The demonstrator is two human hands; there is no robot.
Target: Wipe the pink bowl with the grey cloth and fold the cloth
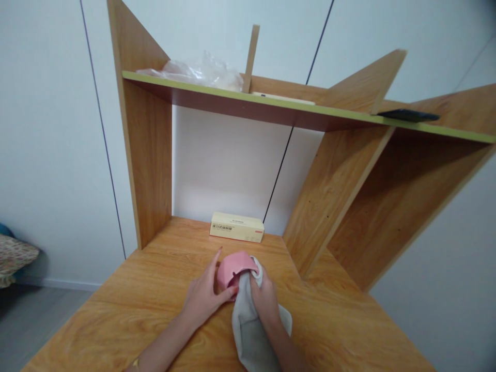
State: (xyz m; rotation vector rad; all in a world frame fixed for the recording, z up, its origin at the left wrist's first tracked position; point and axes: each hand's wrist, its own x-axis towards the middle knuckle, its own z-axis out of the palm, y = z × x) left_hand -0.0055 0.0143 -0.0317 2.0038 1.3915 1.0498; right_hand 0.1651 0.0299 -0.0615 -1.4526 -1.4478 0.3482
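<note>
A pink bowl (234, 268) is tipped on its side above the wooden desk (155, 305), just in front of me. My left hand (205, 294) grips the bowl from the left, thumb and fingers around its rim. My right hand (265, 299) is closed on a grey cloth (251, 330) and presses part of it against the bowl's right side. The cloth hangs down over my right wrist toward the desk's front edge.
A long cream box (236, 227) with a red stripe lies at the back of the desk against the wall. Wooden side panels rise left and right. The upper shelf (271, 103) holds a crumpled clear plastic bag (201, 72) and a dark flat object (411, 114).
</note>
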